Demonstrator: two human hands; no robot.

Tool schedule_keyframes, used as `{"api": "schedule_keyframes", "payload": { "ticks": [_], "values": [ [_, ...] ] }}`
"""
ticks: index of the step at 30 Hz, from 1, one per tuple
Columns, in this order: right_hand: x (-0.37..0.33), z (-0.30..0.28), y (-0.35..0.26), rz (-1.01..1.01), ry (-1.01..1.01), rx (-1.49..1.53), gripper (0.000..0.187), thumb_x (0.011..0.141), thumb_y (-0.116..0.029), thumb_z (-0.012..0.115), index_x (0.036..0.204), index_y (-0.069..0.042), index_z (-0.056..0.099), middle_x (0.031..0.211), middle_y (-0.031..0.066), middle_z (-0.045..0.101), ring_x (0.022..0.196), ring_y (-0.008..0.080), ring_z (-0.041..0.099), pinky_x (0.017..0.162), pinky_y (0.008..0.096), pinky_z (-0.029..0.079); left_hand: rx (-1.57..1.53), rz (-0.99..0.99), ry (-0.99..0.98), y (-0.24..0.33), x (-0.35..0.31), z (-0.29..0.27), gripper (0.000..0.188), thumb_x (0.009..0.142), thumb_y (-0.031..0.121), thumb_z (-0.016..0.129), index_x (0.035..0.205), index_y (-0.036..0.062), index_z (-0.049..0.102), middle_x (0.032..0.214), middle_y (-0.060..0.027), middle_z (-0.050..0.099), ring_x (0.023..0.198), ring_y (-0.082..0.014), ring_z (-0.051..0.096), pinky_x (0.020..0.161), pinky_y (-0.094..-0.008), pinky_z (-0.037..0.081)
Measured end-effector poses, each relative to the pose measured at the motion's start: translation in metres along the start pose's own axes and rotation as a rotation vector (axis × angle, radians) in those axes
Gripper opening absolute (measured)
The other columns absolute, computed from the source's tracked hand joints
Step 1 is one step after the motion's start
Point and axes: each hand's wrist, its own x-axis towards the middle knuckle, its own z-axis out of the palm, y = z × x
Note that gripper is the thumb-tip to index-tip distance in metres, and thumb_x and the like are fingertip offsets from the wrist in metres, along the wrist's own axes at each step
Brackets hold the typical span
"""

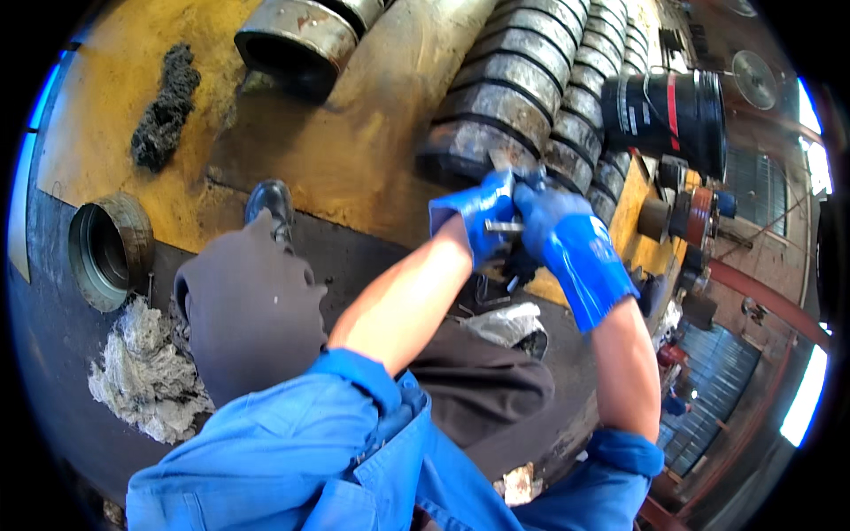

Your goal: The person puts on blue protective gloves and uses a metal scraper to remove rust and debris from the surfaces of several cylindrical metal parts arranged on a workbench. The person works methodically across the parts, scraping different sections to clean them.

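The black bucket point(664, 115) has white writing and a red stripe (I can't see what is inside). The left hand point(482, 217) and right hand point(562, 234), in blue gloves, reach forward and come close together by the near end of a row of metal rings point(500, 113). A silver rod point(504, 227) pokes out between them, but I can't tell if their fingers are closed on it.

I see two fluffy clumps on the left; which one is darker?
The long, narrow clump on the yellow surface, near the top. It is dark grey; the other clump, beside the trouser leg, is pale grey.
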Motion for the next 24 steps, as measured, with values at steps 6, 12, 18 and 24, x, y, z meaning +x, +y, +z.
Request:
{"api": "schedule_keyframes", "payload": {
  "ticks": [6,12,18,24],
  "values": [
    [-0.009,-0.018,-0.007,0.006,-0.115,-0.026,0.030,0.090,-0.016,0.052,0.118,-0.012,0.063,0.112,0.0198,0.068,0.105,0.0398,0.065,0.093,0.0472,0.051,-0.169,-0.033,0.006,-0.014,0.076,-0.033,0.034,0.099,0.022,0.036,0.095,0.0074,0.066,0.088,-0.0152,0.069,0.078,-0.0264,0.065,0.076,-0.0421,0.054],
    [-0.018,-0.012,-0.004,-0.011,0.032,-0.051,0.031,0.091,-0.016,0.052,0.119,-0.015,0.063,0.103,0.0211,0.069,0.097,0.0410,0.067,0.086,0.0491,0.053,-0.018,0.054,-0.092,-0.011,0.055,-0.022,0.037,0.100,0.028,0.034,0.105,0.0075,0.065,0.097,-0.0148,0.069,0.084,-0.0252,0.066,0.078,-0.0382,0.054],
    [0.008,-0.013,-0.021,0.051,-0.090,-0.052,0.032,0.091,-0.014,0.051,0.121,-0.011,0.060,0.115,0.0221,0.067,0.107,0.0401,0.065,0.091,0.0491,0.052,0.011,0.061,-0.188,-0.003,0.013,-0.032,0.038,0.101,0.032,0.036,0.105,0.0097,0.067,0.096,-0.0136,0.069,0.085,-0.0256,0.065,0.081,-0.0412,0.053],
    [0.018,-0.034,-0.033,0.105,-0.163,-0.099,0.037,0.094,-0.019,0.047,0.126,-0.008,0.064,0.123,0.0169,0.067,0.112,0.0336,0.066,0.095,0.0456,0.053,0.045,0.079,-0.284,0.022,0.058,-0.045,0.037,0.103,0.031,0.039,0.107,0.0084,0.067,0.104,-0.0139,0.069,0.095,-0.0235,0.065,0.085,-0.0386,0.054]
  ]
}}
